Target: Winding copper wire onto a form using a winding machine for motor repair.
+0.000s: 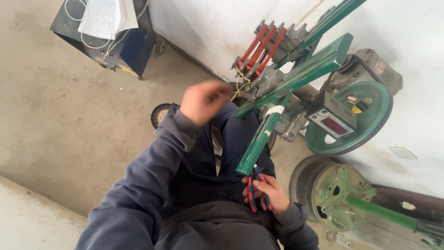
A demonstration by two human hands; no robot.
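A grey concrete floor (60,120) is spreading under a green machine frame (296,76). Red-and-blue-handled pliers (257,190) are sitting low by the lap, under the green bar's end, the right hand (266,193) clamping its grip around them. The left hand (203,101) is hovering blurred, loosely curled, near yellow wires (239,79).

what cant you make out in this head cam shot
Head view only:
- Left hand: motion-blurred, so its fingers and any contents are unclear.
- Pliers: jaw tips hidden behind the green bar.
- Right hand: palm hidden by the handles.
- Green machine: cut off by the bottom edge.
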